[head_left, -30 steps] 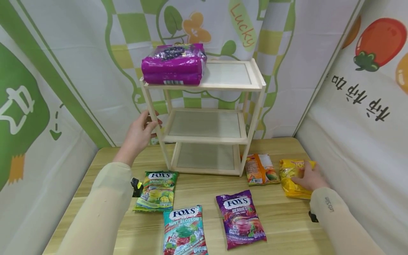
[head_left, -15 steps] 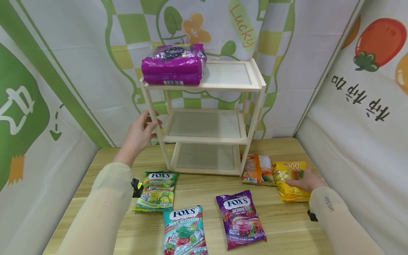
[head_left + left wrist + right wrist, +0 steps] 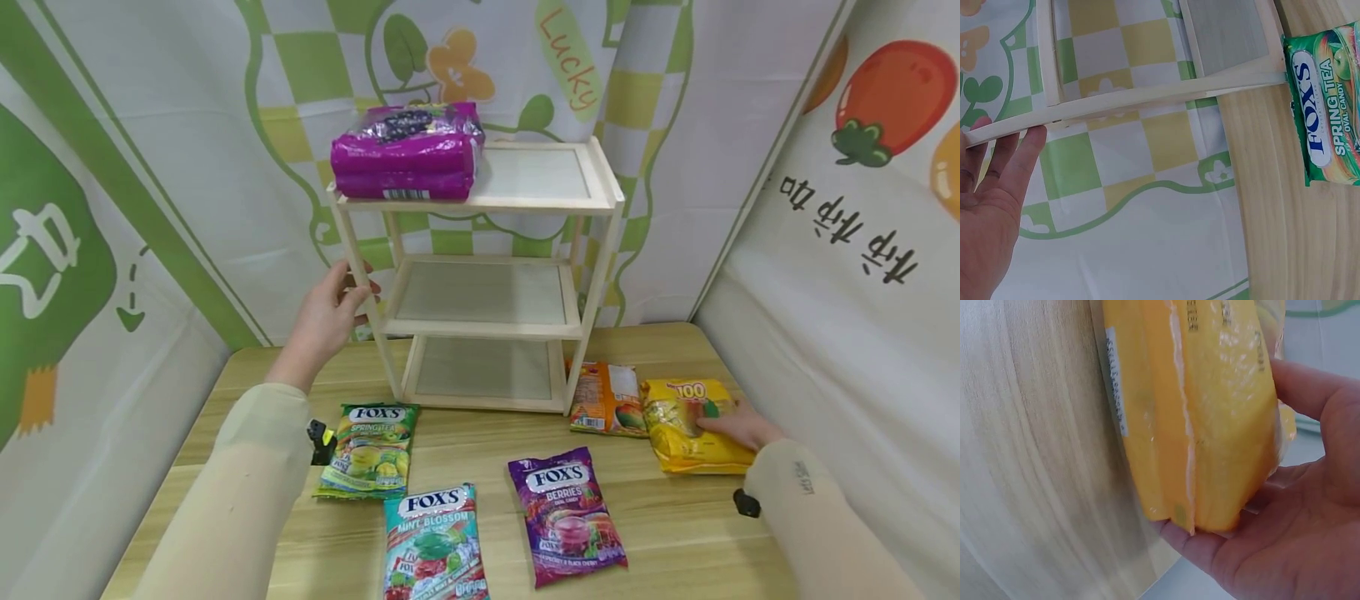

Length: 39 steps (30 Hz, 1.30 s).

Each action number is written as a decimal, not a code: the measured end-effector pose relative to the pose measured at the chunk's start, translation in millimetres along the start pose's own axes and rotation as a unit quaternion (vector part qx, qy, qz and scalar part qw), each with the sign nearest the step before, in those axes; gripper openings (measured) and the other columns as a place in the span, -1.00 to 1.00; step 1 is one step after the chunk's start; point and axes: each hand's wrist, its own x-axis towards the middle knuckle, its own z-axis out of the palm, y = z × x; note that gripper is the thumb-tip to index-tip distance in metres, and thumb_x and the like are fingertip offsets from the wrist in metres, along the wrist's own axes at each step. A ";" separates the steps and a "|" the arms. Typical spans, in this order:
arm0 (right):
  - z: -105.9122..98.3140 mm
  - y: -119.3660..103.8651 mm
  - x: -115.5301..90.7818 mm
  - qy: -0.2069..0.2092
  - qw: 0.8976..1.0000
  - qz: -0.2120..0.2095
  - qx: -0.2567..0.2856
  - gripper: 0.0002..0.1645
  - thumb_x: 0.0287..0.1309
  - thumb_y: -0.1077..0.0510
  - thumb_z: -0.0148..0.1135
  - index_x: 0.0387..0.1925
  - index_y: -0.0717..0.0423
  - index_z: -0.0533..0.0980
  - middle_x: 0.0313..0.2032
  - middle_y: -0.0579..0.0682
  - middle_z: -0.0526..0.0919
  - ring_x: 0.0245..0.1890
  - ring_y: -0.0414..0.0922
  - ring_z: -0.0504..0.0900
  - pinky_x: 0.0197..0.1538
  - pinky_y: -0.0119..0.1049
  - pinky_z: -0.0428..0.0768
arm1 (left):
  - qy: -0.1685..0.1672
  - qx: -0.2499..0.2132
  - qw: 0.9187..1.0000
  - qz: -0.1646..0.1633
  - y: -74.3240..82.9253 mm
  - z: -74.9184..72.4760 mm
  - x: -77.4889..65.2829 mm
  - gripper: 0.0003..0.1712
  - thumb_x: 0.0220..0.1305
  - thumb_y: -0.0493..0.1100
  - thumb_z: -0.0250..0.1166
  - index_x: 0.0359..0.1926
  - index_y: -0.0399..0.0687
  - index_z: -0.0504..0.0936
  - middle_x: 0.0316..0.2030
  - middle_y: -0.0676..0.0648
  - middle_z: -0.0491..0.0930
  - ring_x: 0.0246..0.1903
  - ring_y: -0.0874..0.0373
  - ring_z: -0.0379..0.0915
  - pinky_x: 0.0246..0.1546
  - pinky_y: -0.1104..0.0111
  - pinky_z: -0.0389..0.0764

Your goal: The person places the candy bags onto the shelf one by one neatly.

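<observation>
My left hand (image 3: 330, 312) holds the left front post of a pale wooden three-tier shelf (image 3: 483, 329), its fingers behind the post in the left wrist view. At the right, my right hand (image 3: 746, 423) grips the right end of a yellow candy bag (image 3: 682, 433) on the table. Its thumb lies over the bag's top; in the right wrist view the fingers (image 3: 1191, 547) reach round the bag's lower end. An orange candy bag (image 3: 609, 400) lies right against the yellow one, beside the shelf's right front leg.
A plump purple bag (image 3: 405, 158) sits on the left of the top tier. On the wooden table (image 3: 465, 450) lie a green Spring Tea bag (image 3: 367, 450), a teal Mint Blossom bag (image 3: 435, 542) and a purple Berries bag (image 3: 566, 517). Printed cloth walls (image 3: 810, 333) enclose the table.
The yellow bag has slid left against the orange bag, which shifted slightly left too. Since then my right hand has moved a little right along the yellow bag. My left hand stays put.
</observation>
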 end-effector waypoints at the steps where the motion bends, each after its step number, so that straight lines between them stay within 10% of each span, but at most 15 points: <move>1: -1.2 1.4 -1.2 -0.005 1.000 0.004 0.004 0.54 0.20 -0.35 0.29 0.41 0.69 -0.43 0.39 0.74 -0.35 0.44 0.59 -0.23 0.53 0.41 -0.11 | -0.001 0.000 1.000 0.000 -0.1 0.0 0.1 -0.56 0.66 -0.13 -0.09 0.44 -0.10 0.25 0.20 -0.28 0.48 0.27 -0.19 0.43 0.23 0.00 0.63; 15: -3.2 4.5 -14.2 -0.036 0.991 0.041 -0.119 0.51 0.21 -0.62 -0.02 0.33 0.82 -0.06 0.32 0.76 0.02 0.30 0.59 0.20 0.37 0.38 0.35 | -0.001 -0.006 1.000 0.000 0.2 -0.9 1.1 -0.59 0.66 -0.15 -0.09 0.41 -0.09 0.26 0.20 -0.24 0.47 0.28 -0.17 0.42 0.22 0.03 0.64; 39: 3.6 7.9 -15.7 -0.053 0.996 0.072 -0.020 0.52 0.19 -0.58 0.07 0.38 0.77 -0.13 0.35 0.72 -0.02 0.32 0.48 0.21 0.44 0.34 0.28 | 0.001 -0.010 1.000 0.000 -3.0 0.2 2.6 -0.58 0.66 -0.16 -0.08 0.42 -0.10 0.27 0.19 -0.26 0.48 0.27 -0.16 0.43 0.20 0.02 0.65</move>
